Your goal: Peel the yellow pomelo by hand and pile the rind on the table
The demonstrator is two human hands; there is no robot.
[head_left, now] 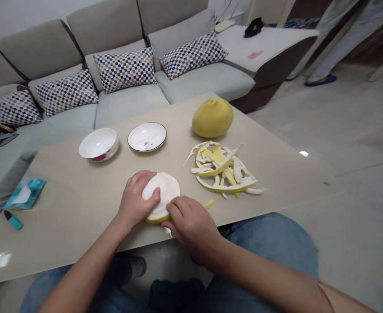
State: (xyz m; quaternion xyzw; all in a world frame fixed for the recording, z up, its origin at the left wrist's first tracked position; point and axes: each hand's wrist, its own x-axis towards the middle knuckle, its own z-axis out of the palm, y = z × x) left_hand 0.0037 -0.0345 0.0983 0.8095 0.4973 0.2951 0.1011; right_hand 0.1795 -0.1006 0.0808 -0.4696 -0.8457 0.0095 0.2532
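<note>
A partly peeled pomelo (164, 191), white pith on top and yellow rind at its base, rests near the front edge of the beige table (80, 204). My left hand (138, 198) is wrapped round its left side. My right hand (191, 224) is closed at its lower right, fingers pinched at the rind; a small shiny thing shows under the hand, and I cannot make out what it is. A strip of yellow peel (208, 204) sticks out beside that hand.
A pile of peel strips (222, 171) lies right of the fruit, a whole yellow pomelo (212, 117) behind it. Two white bowls (99, 144) (147, 136) stand farther back. A tissue pack (24, 194) and a teal marker (13, 220) lie left. A grey sofa (129, 95) is behind; a person's legs (338, 39) stand far right.
</note>
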